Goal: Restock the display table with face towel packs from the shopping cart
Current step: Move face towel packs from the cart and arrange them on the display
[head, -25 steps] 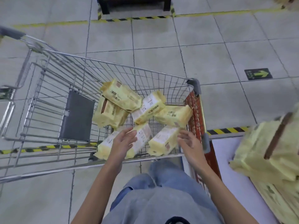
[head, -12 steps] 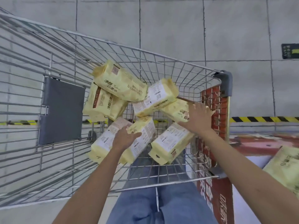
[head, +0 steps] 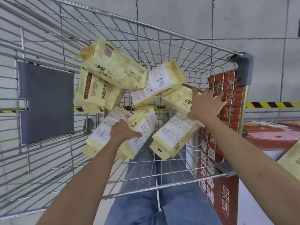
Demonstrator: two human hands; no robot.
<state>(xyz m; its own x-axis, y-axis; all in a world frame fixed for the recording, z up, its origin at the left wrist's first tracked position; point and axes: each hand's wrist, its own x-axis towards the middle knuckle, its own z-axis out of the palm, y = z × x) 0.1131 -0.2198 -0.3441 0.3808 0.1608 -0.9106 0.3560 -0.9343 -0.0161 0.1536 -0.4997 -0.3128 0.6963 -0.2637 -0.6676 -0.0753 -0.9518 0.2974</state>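
Both hands reach deeper into the shopping cart (head: 162, 29) than a second ago, and the right hand (head: 205, 104) has crossed to the cart's right wall.

Filling the view over a grey tiled floor (head: 194, 17), the wire shopping cart has a grey flap (head: 47, 101) on its left wall and a red side panel (head: 227, 98) on its right. Just beside that panel stands the display bench (head: 267, 137), with one yellow pack (head: 291, 159) at its edge. Seven face towel packs (head: 113, 69) lie jumbled in the basket. Over them the right hand is spread wide, thumb on the rightmost pack (head: 180, 99), fingers near the panel. Nearer, the left hand (head: 122, 132) rests on two near packs (head: 142, 125), thumb straight across one. Its fingers are foreshortened, so I cannot tell whether it grips.
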